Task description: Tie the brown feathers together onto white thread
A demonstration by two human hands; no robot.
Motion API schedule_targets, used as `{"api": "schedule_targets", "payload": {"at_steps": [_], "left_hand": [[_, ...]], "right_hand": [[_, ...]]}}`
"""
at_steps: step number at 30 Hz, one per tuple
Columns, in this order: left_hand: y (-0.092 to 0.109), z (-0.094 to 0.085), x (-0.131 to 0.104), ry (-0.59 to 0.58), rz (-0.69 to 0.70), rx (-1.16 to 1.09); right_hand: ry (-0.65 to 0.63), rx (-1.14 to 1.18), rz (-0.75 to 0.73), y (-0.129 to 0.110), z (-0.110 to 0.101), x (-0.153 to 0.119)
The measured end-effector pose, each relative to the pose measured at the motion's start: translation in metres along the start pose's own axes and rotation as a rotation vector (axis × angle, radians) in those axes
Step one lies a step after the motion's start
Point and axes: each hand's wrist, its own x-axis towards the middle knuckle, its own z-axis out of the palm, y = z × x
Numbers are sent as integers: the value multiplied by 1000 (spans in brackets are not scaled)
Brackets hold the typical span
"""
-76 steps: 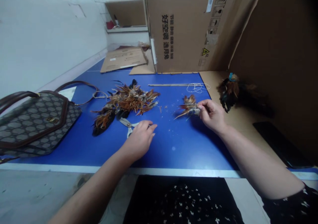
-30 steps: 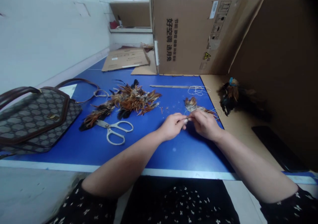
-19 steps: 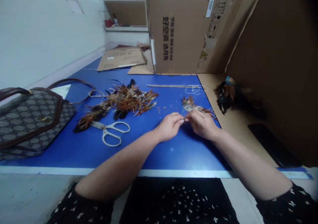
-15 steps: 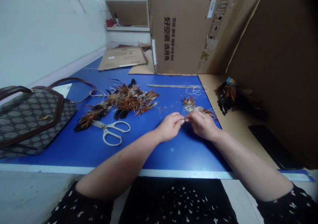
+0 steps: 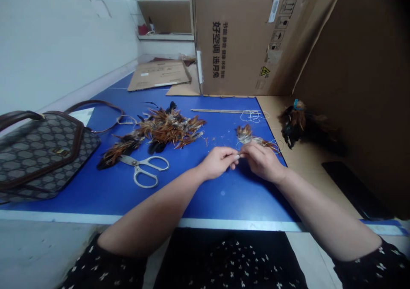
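Note:
My left hand and my right hand meet fingertip to fingertip above the blue tabletop. Both are closed in a pinch, and what lies between the fingers is too small to name. A bunch of brown and grey feathers shows just behind my right hand, partly covered by it. Thin pale thread loops around that bunch. Left of my hands lies a big heap of brown and black feathers. Metal scissors rest below the heap, blades pointing left.
A patterned handbag stands at the left. Thin sticks and tangled white thread lie farther back. A large cardboard box rises behind. On the right are a tied feather bundle and a black phone-like slab.
My hands stay pinched together in nearly the same place. The left hand's lower fingers have shifted slightly and show more. The objects on the table have not moved.

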Motion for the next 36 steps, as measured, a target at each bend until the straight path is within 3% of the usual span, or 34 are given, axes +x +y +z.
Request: {"api": "schedule_targets", "payload": {"at_steps": [4,11,29,36], "left_hand": [[5,-4,0,-31,-34,-99],[10,2,-2,23,2,-178],[10,4,-5,34,-2,-108],[15,5,-6,33,30,-68]], "right_hand": [[30,88,16,-1,2,-1],[219,95,-14,-2,6,0],[175,146,17,-3,10,-2],[213,105,18,-5,7,-2]]}}
